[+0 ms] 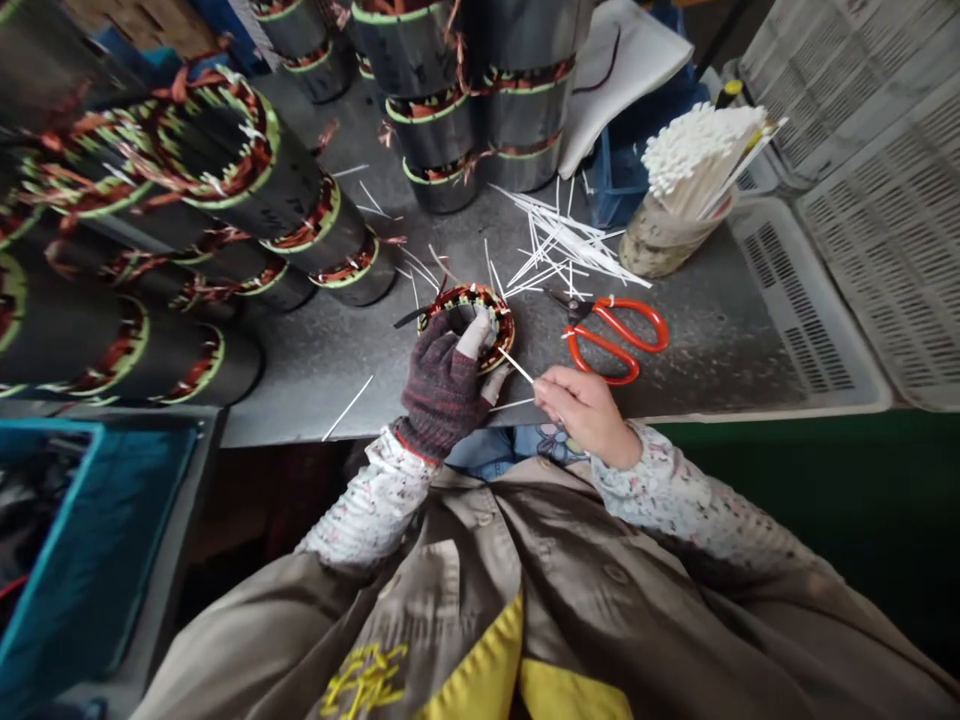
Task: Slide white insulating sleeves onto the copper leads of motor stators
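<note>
A motor stator [504, 318] with copper windings and a pale green insulating rim stands near the table's front edge. My left hand [448, 385], in a dark knitted glove with white-wrapped fingertips, grips its near left side. Between the thumb and fingers of my bare right hand [581, 405] is a thin white stick [517, 366], whose far end meets the stator's near right rim. Several white strips stick out around the stator's far side. Just right of it lie scissors [619, 335] with orange-red handles.
Stacked stators [292, 200] crowd the left and back. Loose white strips [562, 245] are scattered beyond the scissors. A cup [667, 245] full of white sticks stands at the right, by a white plastic crate [810, 300]. A blue bin [150, 540] is at lower left.
</note>
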A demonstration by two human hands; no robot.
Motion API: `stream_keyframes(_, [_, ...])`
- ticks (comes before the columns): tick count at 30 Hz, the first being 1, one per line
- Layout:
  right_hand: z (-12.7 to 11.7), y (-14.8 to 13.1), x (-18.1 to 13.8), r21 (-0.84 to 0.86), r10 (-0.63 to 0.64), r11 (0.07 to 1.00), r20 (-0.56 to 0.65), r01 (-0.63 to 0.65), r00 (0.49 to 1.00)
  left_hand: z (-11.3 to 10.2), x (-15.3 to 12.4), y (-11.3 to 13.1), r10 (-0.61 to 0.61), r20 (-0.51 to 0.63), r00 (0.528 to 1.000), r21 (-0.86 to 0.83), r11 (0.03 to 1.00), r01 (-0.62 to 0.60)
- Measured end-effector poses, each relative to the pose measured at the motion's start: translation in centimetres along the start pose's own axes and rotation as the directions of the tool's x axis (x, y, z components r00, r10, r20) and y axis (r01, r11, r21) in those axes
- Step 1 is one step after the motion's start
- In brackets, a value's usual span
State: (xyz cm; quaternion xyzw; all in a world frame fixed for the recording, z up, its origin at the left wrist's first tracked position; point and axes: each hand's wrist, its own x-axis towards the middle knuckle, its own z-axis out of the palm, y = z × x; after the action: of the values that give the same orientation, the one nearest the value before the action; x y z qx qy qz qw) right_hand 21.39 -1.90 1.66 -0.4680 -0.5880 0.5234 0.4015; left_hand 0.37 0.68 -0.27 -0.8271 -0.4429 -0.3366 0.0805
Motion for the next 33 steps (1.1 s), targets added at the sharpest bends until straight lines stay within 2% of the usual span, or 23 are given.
stream_keyframes(3, [0.2, 1.5, 0.8, 0.059, 0.139, 0.988, 0.041, -0.141, 0.989, 0.2, -0.2, -0.1, -0.035, -0.008, 0.999, -0.009, 0.999, 0.035])
stream_keyframes(9, [0.1, 1.1, 0.5, 0.076, 0.25, 0.964, 0.066, -0.255, 0.966, 0.3, -0.4, -0.3, -0.007, 0.005, 1.0, -0.051, 0.999, 0.007])
stream_keyframes(18, [0.8, 0.1, 0.9, 0.118, 0.104, 0.988, 0.0, -0.103, 0.995, 0.3, -0.2, -0.1, 0.009, -0.02, 1.0, -0.003, 1.0, -0.009])
stream_keyframes(23, [0.6, 0.5, 0.4, 0.078, 0.151, 0.985, 0.004, -0.151, 0.989, 0.3, -0.2, -0.1, 0.006, -0.031, 0.999, -0.012, 1.0, -0.007])
stream_keyframes(26, [1.1, 0.9, 0.7, 0.083, 0.175, 0.981, -0.006, -0.174, 0.985, 0.3, -0.2, -0.2, -0.018, 0.006, 1.0, -0.05, 0.999, 0.018])
stream_keyframes(33, [1.4, 1.1, 0.7, 0.124, 0.165, 0.979, -0.023, -0.161, 0.986, 0.1, -0.2, -0.1, -0.03, 0.031, 0.999, -0.045, 0.999, 0.031])
